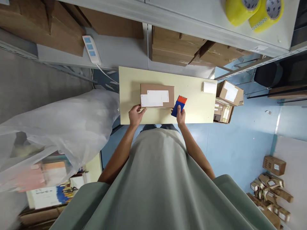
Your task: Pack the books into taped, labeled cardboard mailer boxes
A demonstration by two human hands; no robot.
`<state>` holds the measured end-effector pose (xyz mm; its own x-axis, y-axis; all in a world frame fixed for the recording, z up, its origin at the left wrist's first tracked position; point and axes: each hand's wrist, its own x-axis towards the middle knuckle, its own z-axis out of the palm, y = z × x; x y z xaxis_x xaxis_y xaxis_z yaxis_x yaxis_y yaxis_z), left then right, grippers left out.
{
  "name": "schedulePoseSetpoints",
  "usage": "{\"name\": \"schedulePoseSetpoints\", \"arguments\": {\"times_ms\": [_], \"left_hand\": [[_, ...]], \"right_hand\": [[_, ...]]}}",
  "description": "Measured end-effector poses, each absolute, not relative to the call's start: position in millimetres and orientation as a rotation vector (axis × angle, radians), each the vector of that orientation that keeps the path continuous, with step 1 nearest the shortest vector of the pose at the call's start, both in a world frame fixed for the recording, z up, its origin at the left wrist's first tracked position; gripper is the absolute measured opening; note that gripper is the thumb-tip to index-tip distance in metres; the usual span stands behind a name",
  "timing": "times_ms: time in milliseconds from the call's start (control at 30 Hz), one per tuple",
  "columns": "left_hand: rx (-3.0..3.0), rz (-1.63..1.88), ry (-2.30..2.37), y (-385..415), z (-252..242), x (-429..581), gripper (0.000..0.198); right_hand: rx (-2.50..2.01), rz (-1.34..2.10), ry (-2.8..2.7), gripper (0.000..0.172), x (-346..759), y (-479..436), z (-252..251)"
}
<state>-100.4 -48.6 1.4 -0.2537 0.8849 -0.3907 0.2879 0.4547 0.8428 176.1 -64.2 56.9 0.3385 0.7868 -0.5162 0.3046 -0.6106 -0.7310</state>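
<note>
A closed cardboard box (157, 87) lies flat on the narrow cream table, with overlapping white labels (155, 98) on its upper face. At its near left corner is my left hand (135, 115), fingers curled and thumb pressed along the near edge. My right hand (181, 117) grips a flat rectangular thing, blue with an orange-red end (180, 104), just off the box's near right corner. The thumb rests on the blue part, and its exact kind cannot be made out.
A small white block (209, 87) sits at the table's (196, 108) right end, beside stacked parcels (230, 93). Yellow tape rolls (266, 14) stand on the shelf above. A white power strip (92, 50) hangs at the back left. Translucent plastic wrapping (72, 124) bulges at the left.
</note>
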Motion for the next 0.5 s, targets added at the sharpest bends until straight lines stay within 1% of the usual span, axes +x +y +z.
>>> {"name": "schedulePoseSetpoints", "arguments": {"times_ms": [100,400,467,500], "left_hand": [[1.002,0.81,1.772,-37.9,-1.4,-102.1,0.034],[1.016,0.782,1.769,-31.1,-10.1,-100.8,0.032],[1.052,0.765,1.786,-33.1,-13.1,-101.5,0.036],[1.061,0.761,1.795,-34.6,-13.7,-101.4,0.041]], "right_hand": [[-2.074,1.18,-0.815,0.07,172.0,-60.8,58.1],[-2.003,1.15,-0.826,0.065,192.2,-94.1,85.7],[-2.031,1.14,-0.869,0.063,200.2,-107.2,90.8],[-2.055,1.139,-0.904,0.062,204.7,-113.5,92.9]]}}
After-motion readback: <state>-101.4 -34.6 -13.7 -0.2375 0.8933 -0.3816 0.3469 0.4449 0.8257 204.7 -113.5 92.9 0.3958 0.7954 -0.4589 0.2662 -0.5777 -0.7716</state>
